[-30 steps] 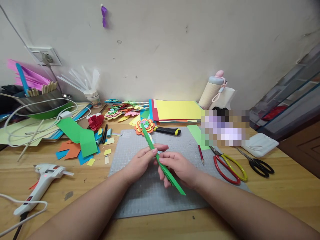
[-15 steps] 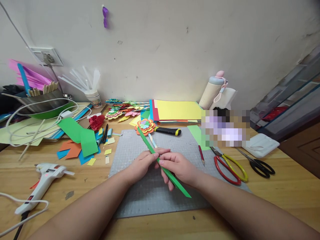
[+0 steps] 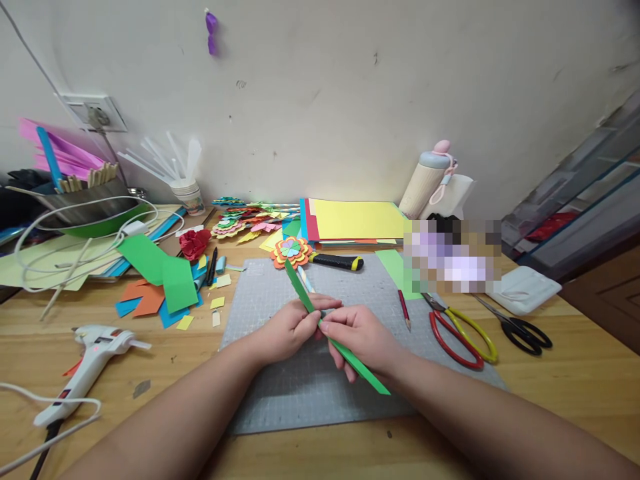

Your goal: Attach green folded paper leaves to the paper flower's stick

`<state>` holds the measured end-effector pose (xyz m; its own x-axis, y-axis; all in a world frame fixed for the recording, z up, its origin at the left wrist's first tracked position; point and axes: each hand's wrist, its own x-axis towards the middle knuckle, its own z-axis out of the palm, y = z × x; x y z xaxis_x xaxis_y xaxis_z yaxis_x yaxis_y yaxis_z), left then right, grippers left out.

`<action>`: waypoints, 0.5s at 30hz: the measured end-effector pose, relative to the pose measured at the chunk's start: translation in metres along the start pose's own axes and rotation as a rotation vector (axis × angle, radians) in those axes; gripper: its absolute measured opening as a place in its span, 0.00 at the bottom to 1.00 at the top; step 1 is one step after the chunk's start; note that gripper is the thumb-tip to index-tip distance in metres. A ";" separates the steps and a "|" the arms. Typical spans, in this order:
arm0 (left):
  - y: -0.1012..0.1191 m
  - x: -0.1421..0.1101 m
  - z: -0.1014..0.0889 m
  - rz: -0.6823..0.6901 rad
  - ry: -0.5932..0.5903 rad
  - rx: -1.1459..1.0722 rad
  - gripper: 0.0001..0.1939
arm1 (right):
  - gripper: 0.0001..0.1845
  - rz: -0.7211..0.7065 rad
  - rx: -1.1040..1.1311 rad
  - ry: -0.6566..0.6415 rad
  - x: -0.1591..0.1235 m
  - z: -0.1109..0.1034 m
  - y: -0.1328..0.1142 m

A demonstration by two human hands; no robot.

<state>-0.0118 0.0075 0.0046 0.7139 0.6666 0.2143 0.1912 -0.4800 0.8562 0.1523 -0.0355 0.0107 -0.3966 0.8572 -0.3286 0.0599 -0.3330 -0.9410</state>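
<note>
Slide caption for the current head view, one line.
Left hand and right hand hold a green paper strip above a gray cutting mat, near a layered paper flower.

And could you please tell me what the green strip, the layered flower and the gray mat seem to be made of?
Green strip: probably matte paper or thin card, being thin and evenly colored.
Layered flower: likely also matte paper or card, with flat, cut-out scalloped layers.
Gray mat: perhaps plastic or vinyl, with a dull, smooth-looking face and fine grid.

Scuffed pale wall behind a wooden table, perhaps shelving at right.
</note>
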 end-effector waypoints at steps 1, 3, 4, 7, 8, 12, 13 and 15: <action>-0.001 0.000 0.000 0.018 -0.007 0.033 0.20 | 0.13 0.006 -0.008 0.009 0.000 0.000 0.000; -0.003 -0.001 0.000 0.047 -0.018 0.101 0.20 | 0.14 0.016 -0.025 0.022 0.000 0.000 0.000; -0.004 -0.002 0.000 0.057 -0.020 0.127 0.20 | 0.14 0.019 -0.032 0.024 0.000 0.000 0.000; -0.006 -0.003 0.002 0.058 0.000 0.149 0.20 | 0.13 0.019 -0.017 -0.022 0.002 -0.003 0.000; -0.006 -0.003 0.003 0.045 0.012 0.132 0.20 | 0.12 0.020 0.001 -0.053 0.003 -0.005 0.001; -0.004 -0.002 0.005 -0.111 0.032 -0.093 0.22 | 0.10 0.018 0.070 -0.122 0.007 -0.009 0.004; -0.003 -0.002 0.005 -0.162 0.036 -0.165 0.24 | 0.10 0.012 0.080 -0.115 0.008 -0.009 0.004; -0.002 -0.002 0.005 -0.232 0.047 -0.270 0.24 | 0.10 -0.009 0.094 -0.092 0.009 -0.009 0.005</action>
<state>-0.0098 0.0043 0.0001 0.6394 0.7687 0.0156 0.1553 -0.1490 0.9766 0.1571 -0.0263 0.0023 -0.4798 0.8218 -0.3073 -0.0281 -0.3645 -0.9308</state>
